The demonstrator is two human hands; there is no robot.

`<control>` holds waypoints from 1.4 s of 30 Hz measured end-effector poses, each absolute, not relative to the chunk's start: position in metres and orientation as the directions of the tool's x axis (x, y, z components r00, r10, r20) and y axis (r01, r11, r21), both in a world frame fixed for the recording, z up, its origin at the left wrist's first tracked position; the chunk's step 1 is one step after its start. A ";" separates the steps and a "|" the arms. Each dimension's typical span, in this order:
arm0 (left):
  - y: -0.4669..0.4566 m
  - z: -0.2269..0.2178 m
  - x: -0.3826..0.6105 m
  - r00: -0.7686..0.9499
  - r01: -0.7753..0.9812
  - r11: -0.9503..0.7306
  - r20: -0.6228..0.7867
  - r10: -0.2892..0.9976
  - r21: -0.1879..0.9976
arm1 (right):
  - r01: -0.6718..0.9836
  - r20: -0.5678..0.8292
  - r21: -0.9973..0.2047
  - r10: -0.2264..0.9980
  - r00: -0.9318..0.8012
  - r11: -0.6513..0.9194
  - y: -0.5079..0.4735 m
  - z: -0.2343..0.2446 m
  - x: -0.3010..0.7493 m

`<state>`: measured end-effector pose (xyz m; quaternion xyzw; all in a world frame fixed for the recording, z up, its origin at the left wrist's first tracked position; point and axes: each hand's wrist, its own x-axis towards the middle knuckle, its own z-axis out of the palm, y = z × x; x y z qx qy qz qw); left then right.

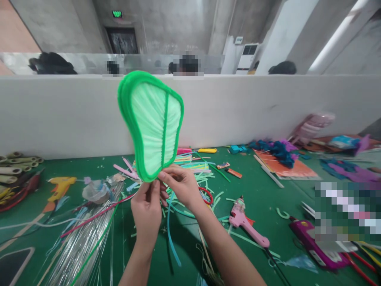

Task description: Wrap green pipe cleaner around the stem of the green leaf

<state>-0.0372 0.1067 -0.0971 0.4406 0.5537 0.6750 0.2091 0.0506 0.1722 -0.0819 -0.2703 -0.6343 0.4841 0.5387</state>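
Observation:
A pale green leaf-shaped piece (150, 127) stands upright above the table, edged in fuzzy bright green pipe cleaner. A green rib runs down it, and its left rim looks several layers thick. At its bottom end, my left hand (147, 206) is closed in a pinch. My right hand (180, 184) pinches the same lower end from the right, thumb against the rim. The fingertips of both hands nearly meet, so the very base is hidden. Below them, a curved blue strip (171, 234) hangs or lies near the right wrist; I cannot tell which.
A pink glue gun (248, 228) lies right of my arms, a yellow glue gun (61, 187) to the left. Clear thin rods (86, 242) spread at front left. Cut pipe cleaners litter the green table (208, 238). A white partition (238, 111) stands behind; people's heads show beyond.

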 end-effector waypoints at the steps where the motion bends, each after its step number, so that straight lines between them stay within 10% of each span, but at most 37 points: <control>1: 0.108 -0.098 -0.037 -0.517 0.218 -0.286 0.359 0.777 0.933 | -0.166 0.418 -0.907 0.874 -0.249 0.387 0.171 -0.082 0.050; 11: 0.116 -0.110 -0.040 -0.523 0.252 -0.215 0.320 0.790 0.944 | -0.091 0.359 -0.929 0.933 0.020 0.359 0.166 -0.084 0.036; 27: 0.108 -0.107 -0.049 -0.485 0.104 -0.185 0.212 0.849 0.977 | -0.143 0.389 -0.920 0.890 -0.237 0.364 0.187 -0.090 0.056; 35: 0.100 -0.094 -0.053 -0.167 -0.368 -0.088 0.027 0.986 0.926 | -0.282 0.324 -0.931 0.878 -0.353 0.230 0.173 -0.079 0.057; 42: 0.107 -0.101 -0.046 -0.457 0.099 -0.208 0.230 0.859 0.973 | -0.167 0.343 -0.935 0.918 -0.198 0.314 0.170 -0.075 0.052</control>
